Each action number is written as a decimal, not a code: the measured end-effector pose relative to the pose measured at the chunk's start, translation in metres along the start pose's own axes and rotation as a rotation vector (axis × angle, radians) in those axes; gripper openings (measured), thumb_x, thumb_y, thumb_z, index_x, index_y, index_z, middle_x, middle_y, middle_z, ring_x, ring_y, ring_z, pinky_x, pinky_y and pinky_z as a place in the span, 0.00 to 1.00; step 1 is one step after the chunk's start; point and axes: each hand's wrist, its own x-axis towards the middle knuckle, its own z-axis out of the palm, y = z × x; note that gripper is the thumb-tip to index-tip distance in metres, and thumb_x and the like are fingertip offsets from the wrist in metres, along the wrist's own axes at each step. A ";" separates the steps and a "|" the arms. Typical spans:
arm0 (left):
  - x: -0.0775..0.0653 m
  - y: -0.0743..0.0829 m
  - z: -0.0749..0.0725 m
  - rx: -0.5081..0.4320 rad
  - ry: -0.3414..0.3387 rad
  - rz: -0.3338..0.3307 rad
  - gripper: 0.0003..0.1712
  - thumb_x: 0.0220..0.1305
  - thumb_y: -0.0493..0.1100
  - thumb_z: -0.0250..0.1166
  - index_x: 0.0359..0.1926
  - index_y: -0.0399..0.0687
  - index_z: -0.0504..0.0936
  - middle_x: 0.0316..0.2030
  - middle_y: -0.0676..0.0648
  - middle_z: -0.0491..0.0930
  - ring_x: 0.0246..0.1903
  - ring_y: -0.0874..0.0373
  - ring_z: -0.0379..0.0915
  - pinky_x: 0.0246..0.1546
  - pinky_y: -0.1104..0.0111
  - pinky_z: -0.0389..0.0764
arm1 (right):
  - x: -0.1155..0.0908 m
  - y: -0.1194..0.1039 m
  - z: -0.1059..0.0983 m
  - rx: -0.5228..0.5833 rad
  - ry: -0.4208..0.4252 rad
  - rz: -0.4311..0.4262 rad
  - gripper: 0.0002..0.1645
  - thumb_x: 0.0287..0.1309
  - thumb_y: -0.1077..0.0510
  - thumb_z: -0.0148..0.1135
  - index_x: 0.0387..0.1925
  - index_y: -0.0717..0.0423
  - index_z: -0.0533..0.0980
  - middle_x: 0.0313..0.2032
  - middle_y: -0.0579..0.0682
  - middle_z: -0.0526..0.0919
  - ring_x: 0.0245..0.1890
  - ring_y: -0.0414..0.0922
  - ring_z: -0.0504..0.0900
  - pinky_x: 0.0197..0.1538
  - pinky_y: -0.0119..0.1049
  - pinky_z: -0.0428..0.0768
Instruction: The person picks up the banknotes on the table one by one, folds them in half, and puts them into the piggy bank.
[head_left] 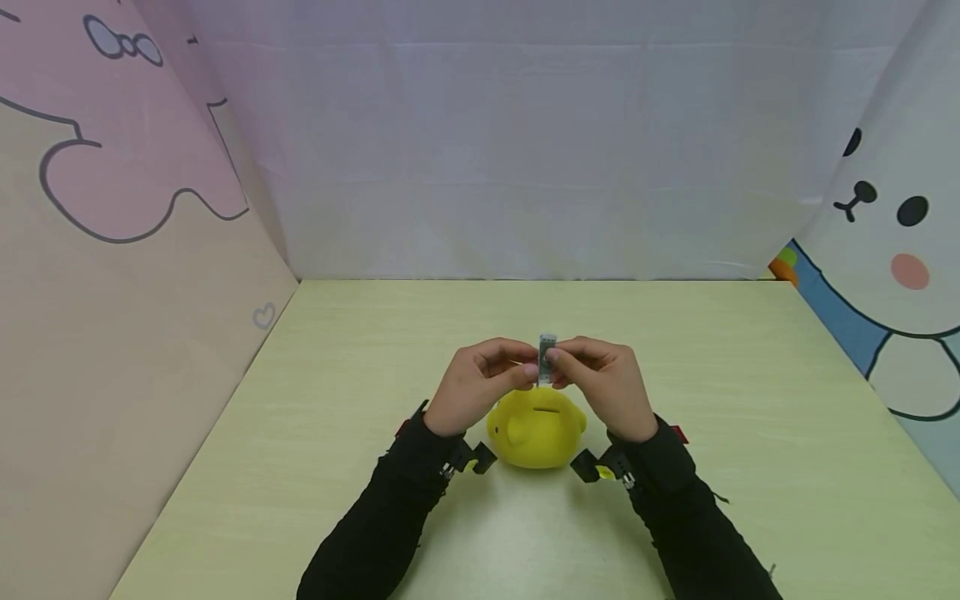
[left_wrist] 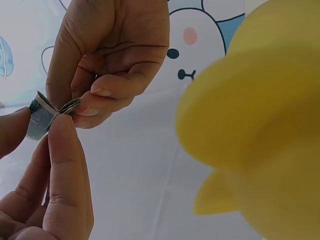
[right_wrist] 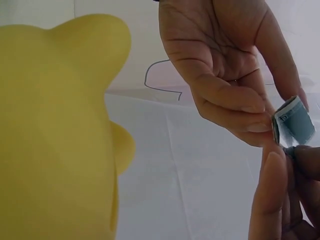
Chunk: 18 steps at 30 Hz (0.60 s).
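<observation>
Between the fingertips of both hands is a small folded banknote (head_left: 547,342), grey-green and narrow. My left hand (head_left: 483,379) pinches one side of it and my right hand (head_left: 611,385) pinches the other. Folded layers and a bent edge of the banknote (left_wrist: 42,120) show in the left wrist view; its printed face (right_wrist: 298,123) appears in the right wrist view. Just below and nearer me, a yellow piggy bank (head_left: 534,437) stands on the table, its dark slot (head_left: 547,409) facing up. Neither hand visibly grips the bank.
The pale wooden table (head_left: 360,333) reaches back to a white curtain (head_left: 525,150). Cartoon-printed panels flank it at left (head_left: 135,267) and right (head_left: 907,183). Dark sleeves (head_left: 375,517) with small wrist cameras (head_left: 600,467) lie either side of the bank.
</observation>
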 end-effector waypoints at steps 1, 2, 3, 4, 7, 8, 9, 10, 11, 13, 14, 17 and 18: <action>0.000 0.000 0.000 -0.001 0.001 0.000 0.17 0.68 0.38 0.62 0.54 0.33 0.79 0.50 0.33 0.80 0.39 0.66 0.81 0.49 0.64 0.84 | 0.000 0.000 0.000 0.000 -0.001 -0.002 0.11 0.64 0.62 0.63 0.41 0.68 0.83 0.28 0.37 0.84 0.27 0.38 0.83 0.36 0.32 0.86; 0.000 0.000 0.001 -0.001 0.001 -0.001 0.16 0.68 0.38 0.62 0.53 0.33 0.79 0.50 0.33 0.80 0.39 0.65 0.81 0.49 0.64 0.83 | 0.000 0.001 0.000 0.001 -0.002 -0.004 0.11 0.64 0.62 0.63 0.41 0.68 0.83 0.28 0.37 0.84 0.27 0.38 0.83 0.36 0.32 0.86; 0.000 0.000 0.001 -0.002 0.002 -0.001 0.16 0.68 0.37 0.62 0.53 0.33 0.79 0.50 0.33 0.80 0.39 0.65 0.81 0.49 0.64 0.83 | 0.000 0.001 0.000 0.003 -0.003 -0.006 0.11 0.64 0.62 0.63 0.41 0.68 0.83 0.28 0.37 0.84 0.27 0.38 0.83 0.36 0.32 0.86; 0.000 0.000 0.002 -0.002 0.003 -0.001 0.16 0.68 0.37 0.62 0.53 0.32 0.79 0.50 0.33 0.80 0.39 0.65 0.81 0.49 0.64 0.83 | 0.000 0.001 0.000 0.005 -0.004 -0.009 0.11 0.64 0.62 0.63 0.41 0.68 0.83 0.29 0.37 0.84 0.27 0.38 0.83 0.36 0.32 0.86; 0.000 0.000 0.003 0.005 0.006 0.000 0.16 0.68 0.37 0.62 0.53 0.32 0.79 0.49 0.34 0.80 0.38 0.64 0.80 0.48 0.65 0.83 | 0.000 0.003 0.000 0.014 -0.009 -0.016 0.11 0.64 0.62 0.62 0.41 0.69 0.83 0.29 0.38 0.84 0.27 0.38 0.83 0.36 0.32 0.86; 0.000 0.000 0.003 0.007 0.008 -0.003 0.15 0.68 0.37 0.62 0.52 0.33 0.79 0.49 0.34 0.80 0.37 0.64 0.80 0.48 0.65 0.83 | 0.000 0.004 0.000 0.017 -0.009 -0.018 0.11 0.64 0.62 0.62 0.41 0.69 0.83 0.29 0.38 0.83 0.27 0.38 0.83 0.36 0.32 0.86; 0.001 0.000 0.004 0.010 0.012 -0.004 0.15 0.68 0.37 0.62 0.52 0.33 0.80 0.48 0.34 0.80 0.37 0.64 0.80 0.47 0.65 0.83 | 0.000 0.004 0.000 0.019 -0.010 -0.021 0.11 0.64 0.62 0.62 0.41 0.69 0.83 0.29 0.38 0.83 0.27 0.38 0.83 0.36 0.32 0.86; 0.001 0.000 0.004 0.013 0.015 -0.004 0.15 0.68 0.37 0.63 0.52 0.33 0.80 0.48 0.34 0.80 0.37 0.64 0.80 0.47 0.65 0.83 | 0.000 0.004 0.000 0.021 -0.010 -0.023 0.11 0.64 0.63 0.62 0.41 0.69 0.83 0.29 0.39 0.83 0.27 0.39 0.83 0.36 0.32 0.86; 0.001 -0.001 0.004 0.015 0.018 -0.007 0.15 0.67 0.37 0.63 0.52 0.33 0.80 0.47 0.34 0.81 0.36 0.64 0.80 0.47 0.65 0.83 | 0.000 0.005 0.000 0.024 -0.010 -0.025 0.11 0.64 0.63 0.62 0.41 0.69 0.83 0.29 0.39 0.83 0.27 0.39 0.83 0.36 0.32 0.86; 0.002 -0.002 0.004 0.020 0.022 -0.011 0.15 0.67 0.37 0.63 0.51 0.33 0.80 0.46 0.34 0.81 0.36 0.64 0.80 0.46 0.66 0.84 | 0.000 0.005 0.000 0.028 -0.011 -0.028 0.11 0.64 0.63 0.62 0.41 0.69 0.83 0.29 0.39 0.83 0.27 0.39 0.83 0.36 0.32 0.86; 0.002 -0.002 0.005 0.021 0.024 -0.016 0.14 0.67 0.36 0.63 0.51 0.33 0.80 0.46 0.34 0.81 0.36 0.64 0.80 0.46 0.66 0.84 | 0.000 0.005 0.000 0.028 -0.011 -0.030 0.11 0.64 0.63 0.62 0.40 0.69 0.83 0.29 0.39 0.83 0.27 0.39 0.83 0.36 0.32 0.86; 0.003 -0.004 0.005 0.027 0.029 -0.025 0.13 0.67 0.35 0.62 0.50 0.32 0.80 0.45 0.34 0.81 0.35 0.64 0.80 0.46 0.66 0.84 | 0.000 0.005 0.000 0.026 -0.010 -0.032 0.10 0.64 0.64 0.62 0.40 0.70 0.82 0.28 0.39 0.83 0.27 0.39 0.83 0.35 0.32 0.86; 0.003 -0.004 0.005 0.028 0.031 -0.027 0.13 0.67 0.35 0.62 0.50 0.32 0.80 0.45 0.34 0.81 0.35 0.64 0.80 0.46 0.66 0.84 | 0.000 0.005 0.000 0.023 -0.010 -0.032 0.11 0.64 0.63 0.62 0.40 0.70 0.82 0.28 0.39 0.83 0.27 0.39 0.83 0.35 0.32 0.86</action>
